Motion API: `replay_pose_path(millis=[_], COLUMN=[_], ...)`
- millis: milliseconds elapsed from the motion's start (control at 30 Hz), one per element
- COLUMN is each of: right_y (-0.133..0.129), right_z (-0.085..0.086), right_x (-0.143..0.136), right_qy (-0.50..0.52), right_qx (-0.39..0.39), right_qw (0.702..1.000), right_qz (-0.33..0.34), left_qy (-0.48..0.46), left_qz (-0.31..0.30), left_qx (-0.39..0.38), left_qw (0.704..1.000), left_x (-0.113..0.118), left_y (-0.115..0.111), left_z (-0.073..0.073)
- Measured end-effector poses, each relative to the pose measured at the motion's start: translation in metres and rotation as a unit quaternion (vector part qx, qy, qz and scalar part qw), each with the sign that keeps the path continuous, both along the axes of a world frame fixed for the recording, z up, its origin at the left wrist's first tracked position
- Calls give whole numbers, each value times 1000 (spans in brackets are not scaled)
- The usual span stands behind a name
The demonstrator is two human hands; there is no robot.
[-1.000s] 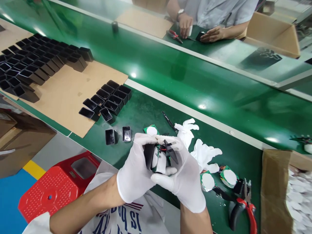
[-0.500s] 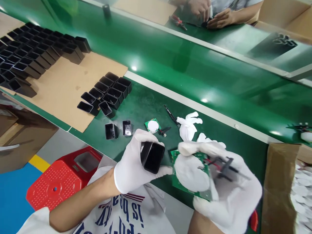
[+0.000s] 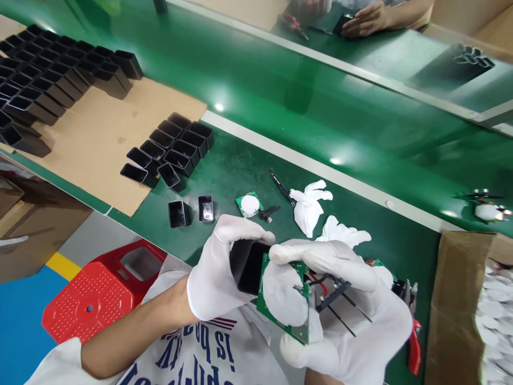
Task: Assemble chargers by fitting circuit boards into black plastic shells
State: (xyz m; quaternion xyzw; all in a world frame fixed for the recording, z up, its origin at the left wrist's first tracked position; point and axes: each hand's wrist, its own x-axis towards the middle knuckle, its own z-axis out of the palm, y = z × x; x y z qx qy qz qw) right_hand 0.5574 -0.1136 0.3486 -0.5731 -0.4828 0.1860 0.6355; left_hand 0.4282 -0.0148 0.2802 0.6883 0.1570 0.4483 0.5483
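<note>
Gripping one black case (image 3: 250, 270) in the left hand (image 3: 214, 272) and one circuit board (image 3: 295, 330) in the right hand (image 3: 356, 321), both gloved and close together over the worktop (image 3: 236, 144); the board, bearing one white disc (image 3: 280, 294) and wired to one black bracket (image 3: 333, 297), overlaps the case's mouth in view — contact cannot be told. Beyond lie one second board (image 3: 250, 205), two separate cases (image 3: 178, 214), one pair of tweezers (image 3: 279, 184), two loose gloves (image 3: 308, 209) and one partly hidden pair of pliers (image 3: 414, 350); leftward, about eleven clustered cases (image 3: 176, 147) — and a larger group (image 3: 60, 75) on cardboard (image 3: 108, 141)
</note>
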Motion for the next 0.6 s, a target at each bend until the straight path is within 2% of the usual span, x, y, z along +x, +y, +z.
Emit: replay_pose_path(millis=[100,300,467,600], right_y=[0,3,0,0], right_z=[1,-5,-11,-11], right_x=[0,-2,-4,-6], right_qy=[-6,-9,-15,-20], right_qx=[-10,-10,-11,-22], right_qw=[1000,1000,1000,999], right_qz=[6,4,5,14], left_qy=[-3,22,25,27], left_qz=[6,-27,-7,-16], left_qx=[6,41,36,35], left_qw=[1000,999,999,999], left_x=[-1,-5,-5,-5], left_y=[1,5,5,5], left_z=[1,3,1,2])
